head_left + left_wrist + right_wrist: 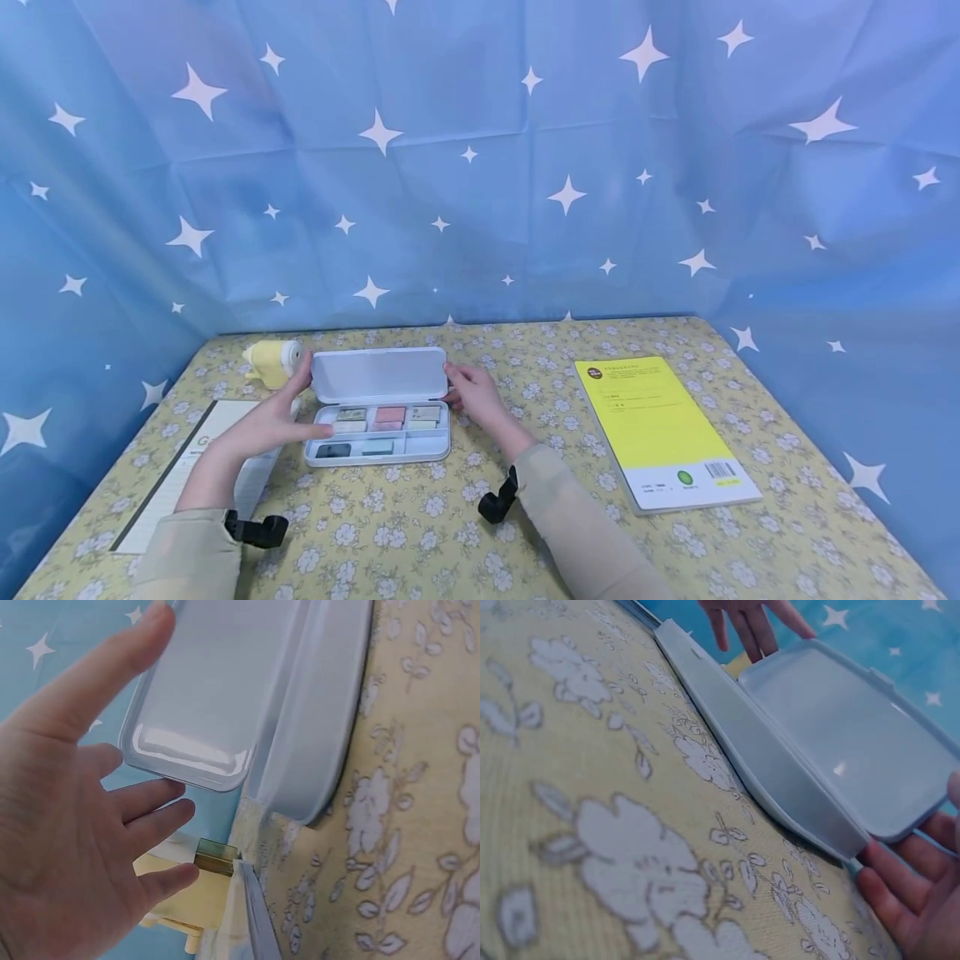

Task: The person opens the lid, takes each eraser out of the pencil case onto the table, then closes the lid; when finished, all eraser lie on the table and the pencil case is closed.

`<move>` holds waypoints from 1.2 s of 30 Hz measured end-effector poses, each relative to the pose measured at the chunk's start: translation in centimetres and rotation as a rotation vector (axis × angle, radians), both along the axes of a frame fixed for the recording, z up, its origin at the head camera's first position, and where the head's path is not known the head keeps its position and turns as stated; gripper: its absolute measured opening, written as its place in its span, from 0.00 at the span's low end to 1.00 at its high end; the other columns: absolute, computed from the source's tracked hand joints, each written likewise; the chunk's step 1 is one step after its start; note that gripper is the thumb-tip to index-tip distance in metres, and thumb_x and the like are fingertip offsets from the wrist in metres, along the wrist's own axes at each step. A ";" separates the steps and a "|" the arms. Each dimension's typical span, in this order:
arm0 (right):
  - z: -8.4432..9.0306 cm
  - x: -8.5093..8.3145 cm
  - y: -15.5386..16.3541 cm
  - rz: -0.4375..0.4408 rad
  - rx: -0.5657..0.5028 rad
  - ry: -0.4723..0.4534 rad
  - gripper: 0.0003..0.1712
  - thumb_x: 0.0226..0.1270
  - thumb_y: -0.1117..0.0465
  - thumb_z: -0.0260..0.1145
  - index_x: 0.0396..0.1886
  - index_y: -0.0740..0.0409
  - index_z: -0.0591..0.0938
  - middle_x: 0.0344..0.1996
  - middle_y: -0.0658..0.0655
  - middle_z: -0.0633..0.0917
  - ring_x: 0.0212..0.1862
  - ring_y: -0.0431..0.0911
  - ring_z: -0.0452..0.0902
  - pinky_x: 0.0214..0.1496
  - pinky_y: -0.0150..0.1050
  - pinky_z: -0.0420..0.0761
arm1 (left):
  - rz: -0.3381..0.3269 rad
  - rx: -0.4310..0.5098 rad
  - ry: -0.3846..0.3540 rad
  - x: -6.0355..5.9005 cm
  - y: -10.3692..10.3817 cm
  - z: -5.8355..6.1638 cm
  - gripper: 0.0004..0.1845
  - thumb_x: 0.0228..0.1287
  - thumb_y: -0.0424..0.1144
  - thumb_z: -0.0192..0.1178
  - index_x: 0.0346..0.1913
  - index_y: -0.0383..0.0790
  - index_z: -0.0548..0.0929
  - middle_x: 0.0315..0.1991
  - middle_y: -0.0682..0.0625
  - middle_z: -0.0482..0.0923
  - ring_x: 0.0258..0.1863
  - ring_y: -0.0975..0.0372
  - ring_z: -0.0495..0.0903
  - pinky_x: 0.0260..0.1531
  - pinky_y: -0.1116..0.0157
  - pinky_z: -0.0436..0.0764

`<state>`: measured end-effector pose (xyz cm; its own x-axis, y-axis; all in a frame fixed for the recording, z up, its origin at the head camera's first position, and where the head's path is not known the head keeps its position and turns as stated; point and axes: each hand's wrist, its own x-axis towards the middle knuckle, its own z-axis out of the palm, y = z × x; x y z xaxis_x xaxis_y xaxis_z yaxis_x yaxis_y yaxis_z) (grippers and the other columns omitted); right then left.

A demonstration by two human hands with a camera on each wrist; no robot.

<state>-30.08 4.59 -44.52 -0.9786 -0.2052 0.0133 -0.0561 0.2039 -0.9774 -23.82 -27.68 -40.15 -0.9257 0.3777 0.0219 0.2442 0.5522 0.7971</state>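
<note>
A white hinged case (377, 452) lies on the table, its lid (378, 377) tilted up at the back. In its divided base sit several small blocks in grey, pink (390, 414), white, dark and pale blue. My left hand (266, 423) is at the case's left end, fingers extended beside the lid and thumb over the base. In the left wrist view those fingers (161, 817) look straight and spread. At the other end my right hand (480, 400) holds the lid's edge, thumb in front and fingers (922, 859) behind it.
Behind my left hand stands a pale yellow object with a round white end (273, 362). A lined notepad (225, 467) lies under my left forearm. To the right is a yellow-covered book (660, 425). A blue star-patterned curtain (480, 167) hangs behind the table.
</note>
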 end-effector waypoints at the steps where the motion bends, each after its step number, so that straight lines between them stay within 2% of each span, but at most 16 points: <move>1: 0.0 0.0 0.0 0.002 -0.005 -0.002 0.29 0.76 0.46 0.53 0.61 0.64 0.77 0.45 0.62 0.85 0.38 0.50 0.84 0.39 0.40 0.82 | -0.001 -0.001 -0.008 0.0 0.1 0.0 0.63 0.59 0.40 0.70 0.75 0.58 0.25 0.76 0.34 0.29 0.72 0.36 0.36 0.60 0.31 0.45; 5: -0.4 -0.2 0.0 0.001 -0.023 -0.016 0.26 0.76 0.50 0.54 0.61 0.65 0.77 0.45 0.62 0.85 0.37 0.49 0.85 0.38 0.39 0.82 | -0.010 -0.012 -0.045 0.0 0.3 -0.3 0.66 0.57 0.41 0.71 0.75 0.50 0.22 0.75 0.31 0.29 0.72 0.35 0.36 0.62 0.33 0.47; 8: -0.5 -0.3 0.0 -0.002 -0.036 -0.026 0.24 0.76 0.53 0.55 0.61 0.66 0.77 0.45 0.62 0.85 0.37 0.49 0.85 0.37 0.39 0.82 | -0.008 -0.038 -0.058 -0.1 0.5 -0.6 0.67 0.55 0.42 0.72 0.74 0.43 0.22 0.75 0.29 0.31 0.71 0.34 0.40 0.62 0.34 0.52; 11: -0.5 -0.3 0.1 -0.007 -0.043 -0.040 0.22 0.75 0.56 0.57 0.60 0.66 0.78 0.46 0.62 0.85 0.37 0.48 0.85 0.36 0.38 0.82 | -0.001 -0.078 -0.057 -0.2 0.5 -0.8 0.67 0.54 0.45 0.73 0.74 0.36 0.24 0.74 0.26 0.37 0.70 0.34 0.46 0.62 0.36 0.55; 14: -0.6 -0.4 0.1 -0.022 -0.048 -0.049 0.21 0.74 0.58 0.59 0.60 0.66 0.78 0.47 0.63 0.85 0.35 0.47 0.85 0.33 0.36 0.82 | -0.013 -0.108 -0.065 -0.3 0.5 -1.1 0.67 0.54 0.46 0.73 0.74 0.31 0.26 0.70 0.24 0.47 0.68 0.34 0.54 0.61 0.39 0.60; 19: -0.7 -0.5 0.3 -0.046 -0.059 -0.067 0.20 0.72 0.60 0.61 0.58 0.67 0.79 0.49 0.63 0.84 0.31 0.45 0.85 0.30 0.35 0.82 | -0.032 -0.116 -0.104 -0.4 0.3 -1.3 0.67 0.53 0.46 0.74 0.74 0.30 0.28 0.64 0.27 0.60 0.64 0.36 0.62 0.58 0.42 0.66; 24: -0.7 -0.4 0.3 -0.056 -0.073 -0.127 0.20 0.70 0.61 0.63 0.58 0.67 0.79 0.48 0.63 0.84 0.29 0.44 0.84 0.31 0.36 0.83 | -0.051 -0.119 -0.103 -0.3 0.3 -1.4 0.67 0.52 0.45 0.75 0.75 0.31 0.29 0.59 0.32 0.64 0.58 0.42 0.69 0.53 0.46 0.71; 28: -0.7 -0.4 0.2 -0.055 -0.078 -0.125 0.19 0.70 0.63 0.63 0.57 0.67 0.79 0.46 0.62 0.84 0.30 0.45 0.84 0.31 0.37 0.83 | -0.057 -0.129 -0.087 -0.4 0.2 -1.5 0.67 0.51 0.44 0.75 0.75 0.30 0.31 0.54 0.37 0.67 0.51 0.50 0.72 0.48 0.52 0.73; 36: -0.7 -0.3 0.3 -0.049 -0.070 -0.108 0.19 0.70 0.63 0.63 0.57 0.68 0.79 0.45 0.62 0.84 0.30 0.46 0.84 0.32 0.38 0.83 | -0.069 -0.152 -0.066 -0.4 0.3 -1.6 0.68 0.50 0.45 0.76 0.74 0.26 0.31 0.53 0.37 0.68 0.50 0.51 0.72 0.48 0.52 0.73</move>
<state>-30.38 4.91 -45.23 -0.9841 -0.1590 -0.0797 0.0583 0.1351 -0.9891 -24.25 -27.39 -41.77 -0.8948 0.4351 -0.1000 0.2359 0.6509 0.7216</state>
